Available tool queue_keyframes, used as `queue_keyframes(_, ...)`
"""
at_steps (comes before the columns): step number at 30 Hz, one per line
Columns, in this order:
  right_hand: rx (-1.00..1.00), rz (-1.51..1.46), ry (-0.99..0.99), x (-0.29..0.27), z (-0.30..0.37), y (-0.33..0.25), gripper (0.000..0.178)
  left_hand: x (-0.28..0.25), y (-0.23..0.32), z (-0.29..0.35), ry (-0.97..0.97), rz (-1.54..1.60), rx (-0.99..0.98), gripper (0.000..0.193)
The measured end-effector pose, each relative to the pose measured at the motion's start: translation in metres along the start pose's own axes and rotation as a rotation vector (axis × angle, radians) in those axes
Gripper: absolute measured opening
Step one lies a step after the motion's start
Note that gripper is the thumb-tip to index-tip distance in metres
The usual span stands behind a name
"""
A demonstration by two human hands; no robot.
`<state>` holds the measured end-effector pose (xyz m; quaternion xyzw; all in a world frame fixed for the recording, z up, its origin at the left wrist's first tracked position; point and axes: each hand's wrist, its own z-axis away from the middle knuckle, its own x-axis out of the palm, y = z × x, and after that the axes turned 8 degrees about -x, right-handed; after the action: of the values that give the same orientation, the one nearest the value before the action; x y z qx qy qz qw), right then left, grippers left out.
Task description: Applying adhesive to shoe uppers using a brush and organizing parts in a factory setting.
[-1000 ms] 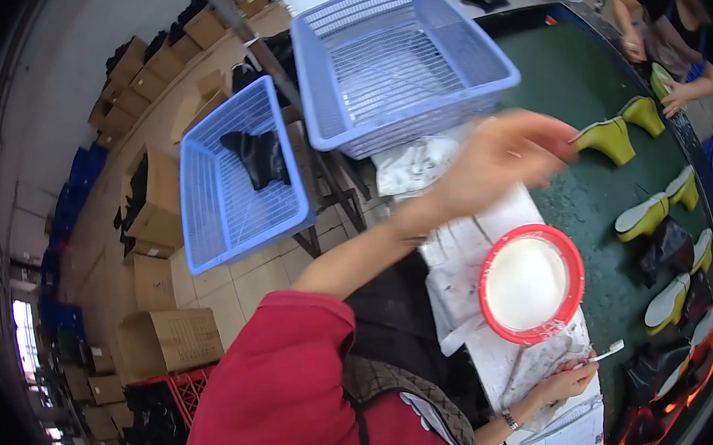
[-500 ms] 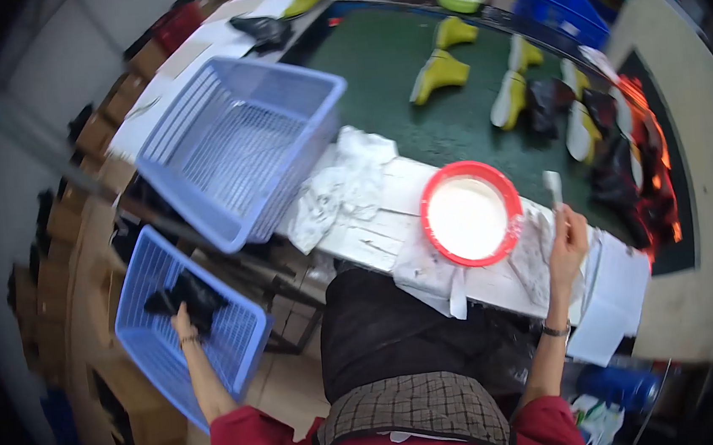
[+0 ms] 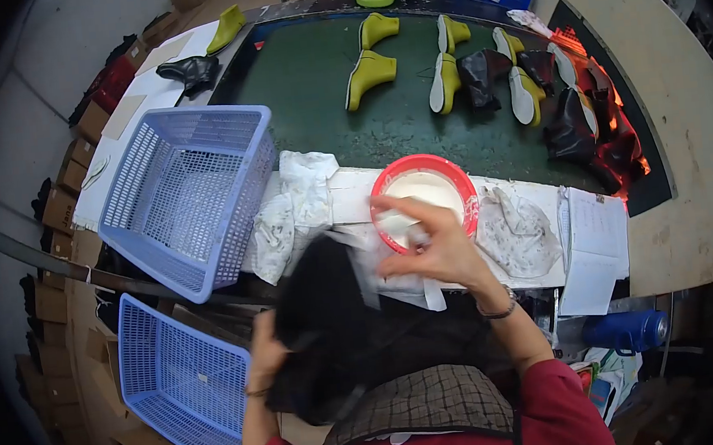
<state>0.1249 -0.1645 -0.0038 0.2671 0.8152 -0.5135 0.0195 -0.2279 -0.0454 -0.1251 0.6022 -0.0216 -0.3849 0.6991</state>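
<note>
A black boot (image 3: 319, 302), motion-blurred, was held by the left hand (image 3: 267, 346), lower centre of the frame.
Its side was gripped, the fingertips partly hidden; it was judged light, soft in the upper, stiffer at the sole, best held round the heel. The right hand (image 3: 436, 245) was curled at the near rim of a red bowl (image 3: 465, 189), centre; whether a small pale thing (image 3: 418, 236) was pinched there could not be told. Yellow boot-shaped pieces (image 3: 372, 75) were seen, upper centre to right.

The green worktop (image 3: 302, 83) bears yellow-green lasts (image 3: 373, 70) and dark boots (image 3: 484, 76); its white ledge (image 3: 351, 196), a red bowl (image 3: 419, 164) and cloths (image 3: 517, 235).
</note>
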Motion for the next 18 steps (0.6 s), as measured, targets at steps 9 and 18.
queue_keyframes(9,0.253,0.113,-0.11,-0.01,0.024,0.02,0.028,0.061,0.107,-0.017,-0.819,0.644,-0.107,0.085)
queue_keyframes(18,0.27,0.751,0.233,-0.07,0.046,0.068,0.021,0.056,0.135,-0.05,-0.358,0.352,-0.122,0.027)
